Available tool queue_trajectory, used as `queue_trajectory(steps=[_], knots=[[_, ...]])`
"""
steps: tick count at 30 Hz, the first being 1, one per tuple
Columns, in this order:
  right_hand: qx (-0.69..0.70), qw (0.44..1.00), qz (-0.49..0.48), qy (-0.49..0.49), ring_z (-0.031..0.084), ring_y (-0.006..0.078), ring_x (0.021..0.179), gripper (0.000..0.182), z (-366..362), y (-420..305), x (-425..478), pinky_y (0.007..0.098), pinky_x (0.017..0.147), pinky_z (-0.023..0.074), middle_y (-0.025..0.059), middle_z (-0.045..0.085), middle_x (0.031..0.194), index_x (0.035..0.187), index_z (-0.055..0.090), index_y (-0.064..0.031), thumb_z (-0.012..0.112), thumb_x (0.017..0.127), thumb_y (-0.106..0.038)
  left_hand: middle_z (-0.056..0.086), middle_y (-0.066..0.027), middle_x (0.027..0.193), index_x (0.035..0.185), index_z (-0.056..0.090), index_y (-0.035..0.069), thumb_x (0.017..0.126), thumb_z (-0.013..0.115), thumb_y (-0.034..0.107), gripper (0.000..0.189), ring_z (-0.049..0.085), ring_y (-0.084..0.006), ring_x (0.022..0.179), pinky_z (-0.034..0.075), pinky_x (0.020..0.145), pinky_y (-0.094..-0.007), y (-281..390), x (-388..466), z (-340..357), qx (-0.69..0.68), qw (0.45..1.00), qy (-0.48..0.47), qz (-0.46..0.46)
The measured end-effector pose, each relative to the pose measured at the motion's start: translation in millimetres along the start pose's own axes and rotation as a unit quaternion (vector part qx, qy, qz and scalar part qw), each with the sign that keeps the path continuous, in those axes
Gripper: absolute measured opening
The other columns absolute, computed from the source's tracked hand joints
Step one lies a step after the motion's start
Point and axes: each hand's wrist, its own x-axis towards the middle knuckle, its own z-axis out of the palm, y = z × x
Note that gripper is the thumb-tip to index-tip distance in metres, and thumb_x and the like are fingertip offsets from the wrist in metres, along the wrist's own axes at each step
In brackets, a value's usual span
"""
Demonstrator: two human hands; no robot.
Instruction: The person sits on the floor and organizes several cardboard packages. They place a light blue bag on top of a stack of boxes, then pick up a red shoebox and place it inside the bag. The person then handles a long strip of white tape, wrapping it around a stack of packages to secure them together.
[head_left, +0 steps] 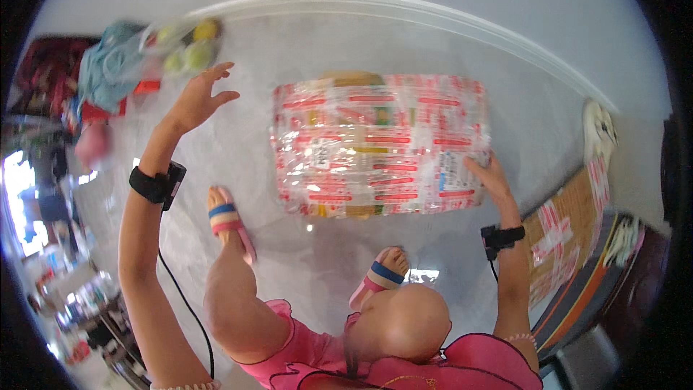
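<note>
A large parcel (379,143) lies on the floor in front of me, wrapped in clear plastic and red-and-white printed tape. It bears a shipping label (453,172) with writing near its right side. My right hand (491,174) touches the parcel's right edge, with the thumb over the label's side; its other fingers are mostly hidden. Off to the parcel's left, my left hand (204,95) is raised, fingers apart and holding nothing. Beyond that hand sits a clear plastic bag (154,46) with round green and yellow fruit (199,55).
A taped cardboard box (563,227) stands at right beside a striped mat (582,287) and a white shoe (598,130). Light-blue cloth or bag (108,67) and a red item (146,86) lie at left. A white baseboard (346,2) edges the floor at the back.
</note>
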Motion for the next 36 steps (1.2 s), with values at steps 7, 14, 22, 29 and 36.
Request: queue_trajectory(steps=[7,14,22,29,36], knots=[[0.015,0.999,-0.034,-0.020,0.058,0.0240,0.095,0.071,16,-12,-6,0.0345,0.082,0.0475,0.0150,0.056,0.110,0.126,0.036,0.0011,0.073,0.072,-0.026,0.055,-0.0190,0.114,0.124,0.046,0.003,0.078,0.065,0.024,0.054,0.054,-0.0299,0.105,0.042,0.088,-0.0365,-2,-77,25,-0.058,0.997,0.037,-0.041],[-0.065,0.984,-0.130,-0.106,0.060,0.0167,0.086,0.042,152,-59,-36,0.0317,0.078,0.0481,0.0101,0.062,0.099,0.113,0.052,-0.0008,0.067,0.079,-0.021,0.030,-0.0150,0.139,0.139,0.026,0.015,0.077,0.066,0.023,0.074,0.029,-0.0346,0.127,0.029,0.103,-0.0418,77,-46,81,-0.039,0.989,-0.043,0.134],[-0.176,0.970,-0.138,0.099,0.055,0.0249,0.102,0.040,128,6,-86,0.0340,0.087,0.0435,0.0139,0.056,0.117,0.117,0.054,-0.0061,0.055,0.087,-0.032,0.016,-0.0123,0.146,0.140,0.023,0.014,0.080,0.061,0.023,0.072,0.015,-0.0366,0.133,0.020,0.107,-0.0442,27,-62,146,0.149,0.968,-0.181,0.089],[-0.451,0.793,0.206,0.353,0.026,0.0419,0.126,0.095,-14,118,-195,0.0448,0.104,0.0238,0.0307,0.027,0.134,0.139,0.009,-0.0018,0.067,0.067,-0.022,0.023,-0.0151,0.143,0.132,0.037,0.011,0.085,0.051,0.017,0.049,0.019,-0.0319,0.133,0.020,0.107,-0.0438,-57,-47,162,0.096,0.970,-0.221,0.035],[-0.616,0.661,0.243,0.353,0.043,0.0432,0.115,0.086,-59,218,-176,0.0466,0.095,0.0366,0.0313,0.036,0.128,0.140,0.013,-0.0052,0.063,0.071,-0.014,0.035,-0.0111,0.137,0.127,0.044,0.010,0.084,0.054,0.024,0.046,0.024,-0.0285,0.132,0.018,0.103,-0.0561,7,-75,162,0.138,0.982,-0.038,0.127]])
